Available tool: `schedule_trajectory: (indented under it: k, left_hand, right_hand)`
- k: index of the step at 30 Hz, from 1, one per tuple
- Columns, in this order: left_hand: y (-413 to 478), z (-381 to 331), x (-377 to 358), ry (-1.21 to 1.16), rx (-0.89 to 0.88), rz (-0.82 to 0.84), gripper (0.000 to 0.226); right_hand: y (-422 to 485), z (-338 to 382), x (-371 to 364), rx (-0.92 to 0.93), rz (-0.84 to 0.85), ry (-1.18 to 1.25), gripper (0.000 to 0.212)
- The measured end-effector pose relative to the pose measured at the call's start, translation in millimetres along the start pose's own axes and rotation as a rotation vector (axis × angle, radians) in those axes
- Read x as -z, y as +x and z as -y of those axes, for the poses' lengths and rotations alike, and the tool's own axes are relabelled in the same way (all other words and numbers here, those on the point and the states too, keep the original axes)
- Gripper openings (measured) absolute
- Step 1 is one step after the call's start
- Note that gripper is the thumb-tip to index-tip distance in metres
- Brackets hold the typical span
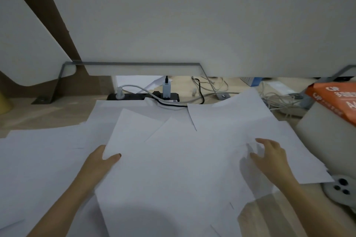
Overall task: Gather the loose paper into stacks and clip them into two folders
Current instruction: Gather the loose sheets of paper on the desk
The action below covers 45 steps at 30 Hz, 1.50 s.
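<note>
Your left hand [98,163] pinches the near corner of one sheet [133,131]. The thumb [115,157] lies on top of it and the other fingers are tucked out of sight beneath, so you cannot tell how they lie. That sheet runs up and away from the thumb, tilted, overlapping the sheets under it.

Your right hand [271,157] rests on the loose paper [173,183]. Its fingers [260,141] are spread and lightly bent, tips touching the top sheet and gripping nothing.

The loose paper is scattered over the desk [48,113] in overlapping layers. It fills the space between your two hands, spreads out beyond the left fingers to the edge of view, and passes under the right fingers toward the far right. The sheets lie at different angles, not squared up.

Past your fingertips, a black power strip [142,96] sits at the far edge of the paper with a white plug [166,87] standing in it. Loose cables [212,86] trail off beyond the right fingers. Behind them rises a pale partition panel [192,25].

Further right of the right fingers stands an orange paper pack [335,98]. Nearer you on that side, a grey round thing [341,188] with dark holes sits just off the paper's edge.
</note>
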<state>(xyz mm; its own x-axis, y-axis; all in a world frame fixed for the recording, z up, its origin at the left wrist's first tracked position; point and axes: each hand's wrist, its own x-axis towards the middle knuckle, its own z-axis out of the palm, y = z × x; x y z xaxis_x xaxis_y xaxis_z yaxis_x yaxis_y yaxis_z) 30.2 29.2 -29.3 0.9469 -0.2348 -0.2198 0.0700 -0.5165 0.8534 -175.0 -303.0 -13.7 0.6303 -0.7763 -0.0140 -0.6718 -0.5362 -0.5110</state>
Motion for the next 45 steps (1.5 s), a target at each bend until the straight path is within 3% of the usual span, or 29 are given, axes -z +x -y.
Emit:
schedule_trajectory:
  k: [3,5,7,9,11,16,19,22,25,28,34,36,38,42,45]
  left_hand:
    - [-7.9,3.8,-6.4,0.021,-0.047,-0.111,0.014]
    - [-12.7,6.4,-10.5,0.022,-0.051,-0.147,0.013]
    - [-15.9,10.2,-13.3,0.023,-0.031,-0.165,0.015]
    - [-19.8,14.0,-14.5,0.018,-0.006,-0.155,0.015]
    - [-24.1,16.2,-15.6,-0.024,0.006,-0.139,0.018]
    - [-29.2,17.3,-16.6,-0.048,0.025,-0.171,0.03]
    - [-32.0,18.3,-22.8,0.244,-0.06,-0.282,0.041]
    - [-29.5,19.7,-33.5,0.535,-0.151,-0.251,0.051]
    - [-21.3,27.3,-40.5,0.642,-0.121,-0.257,0.052]
    - [-14.3,39.0,-45.1,0.583,-0.113,-0.285,0.051]
    - [-7.2,50.1,-48.7,0.514,-0.124,-0.309,0.08]
    - [-4.3,51.3,-49.1,0.526,-0.124,-0.305,0.083]
    - [-3.0,49.5,-49.4,0.515,-0.114,-0.317,0.083]
    - [-1.5,50.8,-49.7,0.521,-0.128,-0.332,0.083]
    - [-0.5,51.7,-51.0,0.516,-0.135,-0.351,0.082]
  right_hand:
    - [-3.9,-30.2,15.5,0.092,0.227,-0.395,0.086]
    - [-12.8,-46.1,20.6,0.16,0.333,-0.597,0.095]
    - [-20.4,-56.5,21.4,0.249,0.29,-0.708,0.105]
    - [-13.1,-70.1,18.4,0.392,0.157,-0.822,0.131]
    - [1.4,-76.8,15.2,0.498,0.056,-0.825,0.125]
    - [5.6,-72.2,12.2,0.551,0.024,-0.697,0.097]
    - [16.4,-66.6,21.9,0.281,0.076,-0.423,0.07]
    - [45.9,-69.0,31.8,-0.01,-0.035,-0.133,0.064]
    - [69.6,-70.1,38.7,-0.21,0.013,0.026,0.063]
    - [83.0,-66.9,41.5,-0.245,0.093,0.072,0.06]
    - [109.3,-63.2,49.1,-0.416,0.127,0.036,0.063]
    - [112.7,-59.0,50.6,-0.396,0.158,0.145,0.038]
    - [113.1,-50.6,49.5,-0.367,0.227,0.206,0.03]
    - [126.0,-37.5,41.8,-0.361,0.205,0.287,0.073]
    - [128.5,-29.8,36.2,-0.382,0.263,0.24,0.077]
